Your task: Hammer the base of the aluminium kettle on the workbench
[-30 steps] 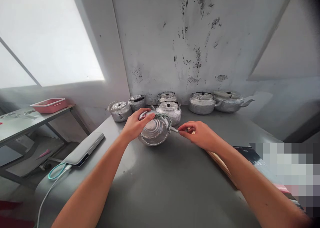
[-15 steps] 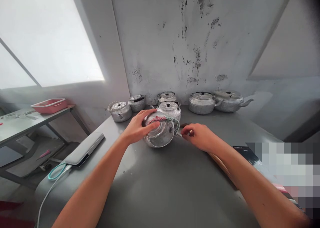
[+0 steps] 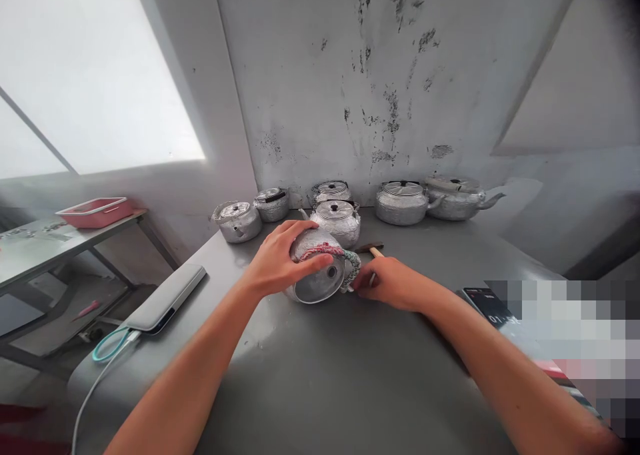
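Note:
A dented aluminium kettle [image 3: 313, 287] without a lid lies tipped on the table, its open mouth facing me. A red, white and green cord wraps its handle [image 3: 353, 268]. My left hand [image 3: 283, 255] grips the kettle's body from the left, fingers over the top and thumb across the rim side. Inside the wall a dark round hole shows. At the kettle's right side my right hand [image 3: 387, 283] is closed, fingers curled beside the spout end; what they pinch is hidden. Behind that hand lies a hammer [image 3: 371, 248], its wooden handle mostly covered by the hand.
Several lidded aluminium kettles [image 3: 403, 205] stand along the wall, one [image 3: 336, 218] right behind the tipped kettle. A grey power bank [image 3: 167, 298] with cables lies at the table's left edge, a phone [image 3: 487, 305] at the right. A pink basket [image 3: 97, 214] sits on another table.
The kettle has turned, so its inner hole now faces me more. My right hand has shifted slightly down and left against the kettle, uncovering more of the hammer's head end.

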The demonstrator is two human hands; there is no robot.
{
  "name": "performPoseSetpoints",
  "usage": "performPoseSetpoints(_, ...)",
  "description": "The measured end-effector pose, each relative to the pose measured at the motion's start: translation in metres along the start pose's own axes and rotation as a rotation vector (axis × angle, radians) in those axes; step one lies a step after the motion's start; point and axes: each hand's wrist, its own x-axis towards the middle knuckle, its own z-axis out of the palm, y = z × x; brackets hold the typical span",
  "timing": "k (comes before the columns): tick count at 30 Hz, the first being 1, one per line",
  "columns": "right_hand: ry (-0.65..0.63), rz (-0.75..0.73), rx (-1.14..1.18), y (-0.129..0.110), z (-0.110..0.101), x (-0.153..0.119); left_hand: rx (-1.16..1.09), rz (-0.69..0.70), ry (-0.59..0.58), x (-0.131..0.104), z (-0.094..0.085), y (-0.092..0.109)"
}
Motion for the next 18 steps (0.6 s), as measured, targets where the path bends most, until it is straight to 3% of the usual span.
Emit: performPoseSetpoints(18, -0.045, 0.050, -0.051, -0.0033, 0.0103, 0.0063, 0.011, 0.030, -0.014, -0.0008, -0.0002, -0.0023)
